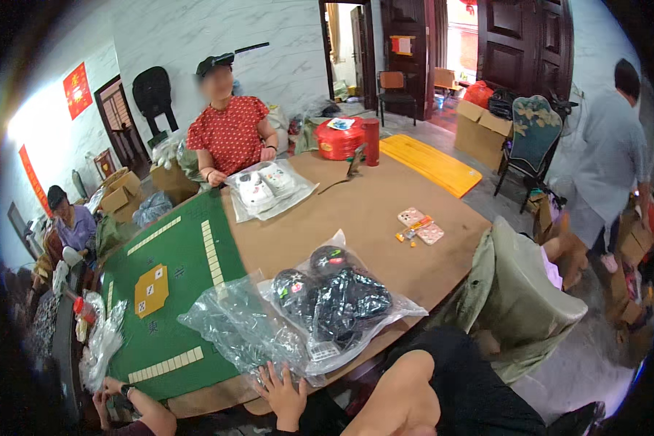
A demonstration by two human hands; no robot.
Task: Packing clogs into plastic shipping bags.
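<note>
My left hand lies at the table's near edge, fingers spread, on or right beside the rim of a clear plastic bag. Nothing is gripped in it. Inside the bag are black rounded pieces with star and pink marks, slipper-like, along with crumpled black wrapping. My right hand does not show; bare skin at the lower edge could be a knee or an arm, I cannot tell which. Across the table, a person in a red patterned top touches another clear bag holding white slipper-like footwear.
A green mahjong mat with tile rows covers the table's left; a neighbour's hands are beside it. A phone on a stand, red tub and small pink items rest on the brown top. A draped chair stands right.
</note>
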